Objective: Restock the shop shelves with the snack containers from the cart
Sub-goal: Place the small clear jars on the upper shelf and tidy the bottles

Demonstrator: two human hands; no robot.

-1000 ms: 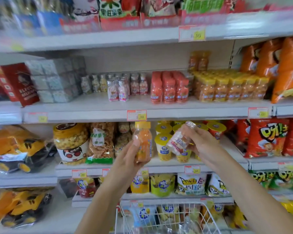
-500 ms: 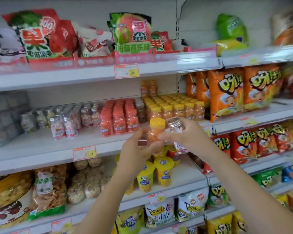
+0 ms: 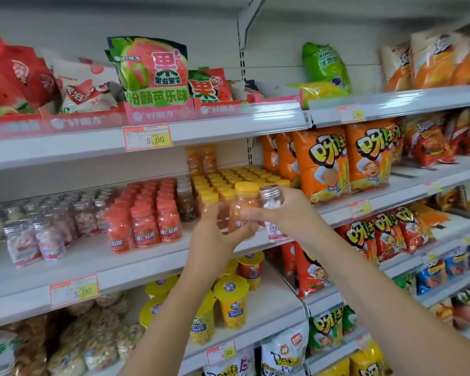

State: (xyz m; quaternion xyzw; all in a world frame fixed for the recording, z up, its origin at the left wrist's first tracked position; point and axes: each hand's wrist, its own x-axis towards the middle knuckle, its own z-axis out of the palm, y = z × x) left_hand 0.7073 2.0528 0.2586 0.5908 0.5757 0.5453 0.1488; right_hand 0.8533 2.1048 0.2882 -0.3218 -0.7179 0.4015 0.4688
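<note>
My left hand (image 3: 219,232) grips an orange candy bottle with a yellow cap (image 3: 243,202), held upright in front of the middle shelf (image 3: 92,256). Right beside it, my right hand (image 3: 285,210) holds a clear bottle with a silver cap (image 3: 270,198) with white pieces inside; its fingertips also touch the orange bottle. Both bottles hover before a block of matching yellow-capped bottles (image 3: 228,180). Red-capped bottles (image 3: 147,213) and silver-capped bottles (image 3: 38,229) stand to the left on the same shelf. The cart is out of view.
The upper shelf (image 3: 215,126) carries fruit candy bags. Orange snack bags (image 3: 337,161) fill the shelves at right. Yellow-lidded cups (image 3: 231,302) stand on the shelf below. Bare shelf surface shows in front of the bottle rows at left.
The view has swung upward and the cart has dropped out of sight. Both hands have risen with their bottles from the lower shelf level to the middle shelf, now held close together.
</note>
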